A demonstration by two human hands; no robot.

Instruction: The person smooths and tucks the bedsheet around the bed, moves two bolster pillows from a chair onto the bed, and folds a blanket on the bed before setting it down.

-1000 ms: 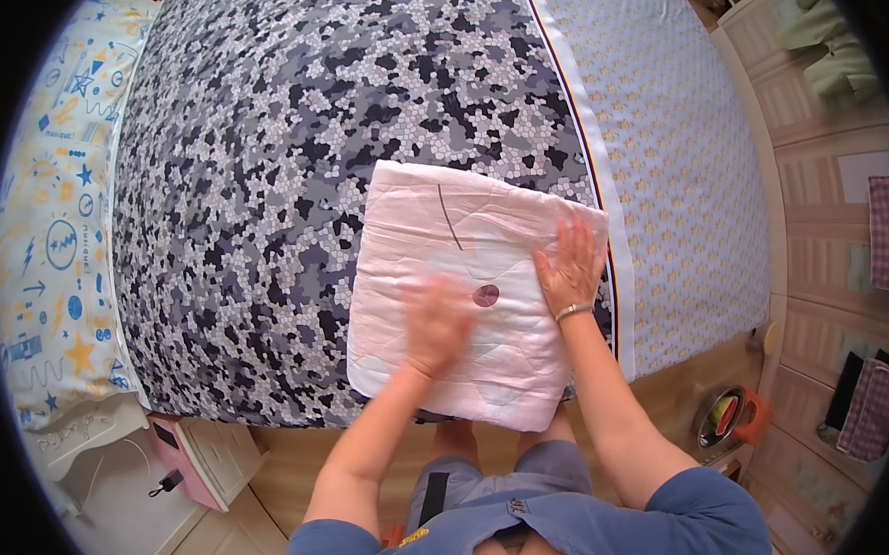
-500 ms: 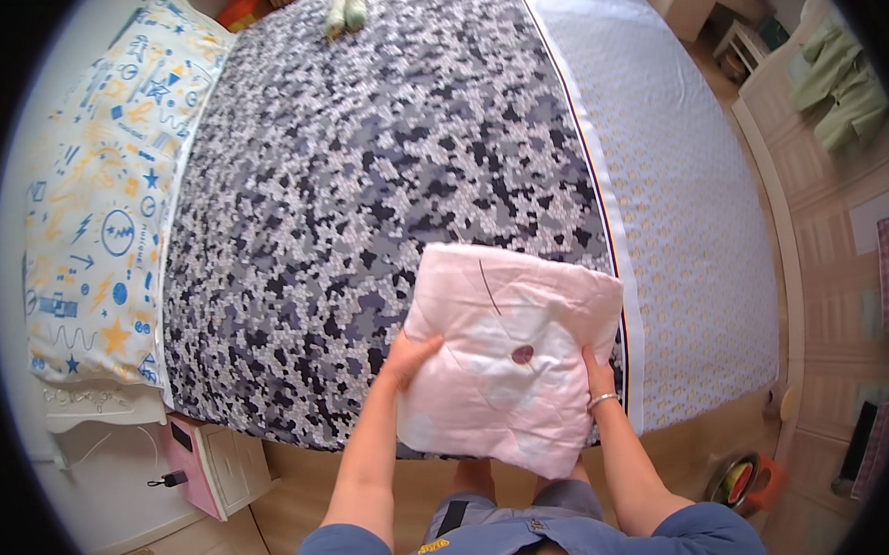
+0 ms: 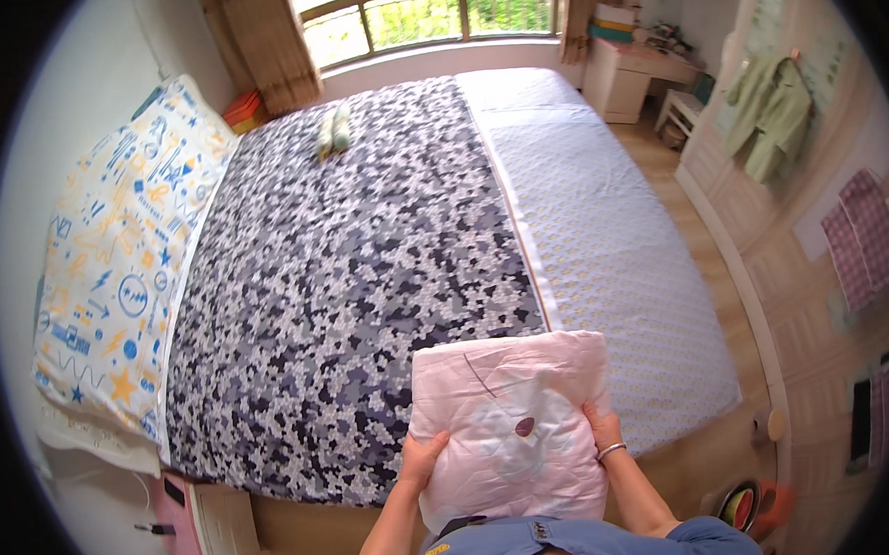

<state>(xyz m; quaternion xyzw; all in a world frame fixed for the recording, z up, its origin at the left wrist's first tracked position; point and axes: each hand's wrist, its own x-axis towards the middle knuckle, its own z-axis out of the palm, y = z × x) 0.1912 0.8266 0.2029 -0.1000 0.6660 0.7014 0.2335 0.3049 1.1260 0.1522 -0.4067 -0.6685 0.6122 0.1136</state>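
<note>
Between my two hands is a folded pink quilt (image 3: 470, 405) with pale patches and a dark oval spot, held flat in front of my body over the bed's near edge. My left hand (image 3: 425, 459) grips its left side, thumb on top and fingers hidden beneath. On the opposite side my right hand (image 3: 602, 427), with a silver bracelet at the wrist, holds the edge the same way. Under and beyond the quilt spreads a grey-black camouflage bed cover (image 3: 346, 282), bordered on the right by a pale blue patterned bedsheet (image 3: 622, 250).
A white pillow (image 3: 116, 262) with blue and yellow prints lies along the left end. Two pale green rolled items (image 3: 334, 132) rest at the far side. A pink-and-white nightstand (image 3: 212, 521) stands at lower left, a desk (image 3: 624, 76) at far right. Green clothing (image 3: 770, 114) hangs on the right.
The quilt has come closer to my body and straightened, with both hands still gripping its sides. My view has tilted up, bringing the window and curtains into sight.
</note>
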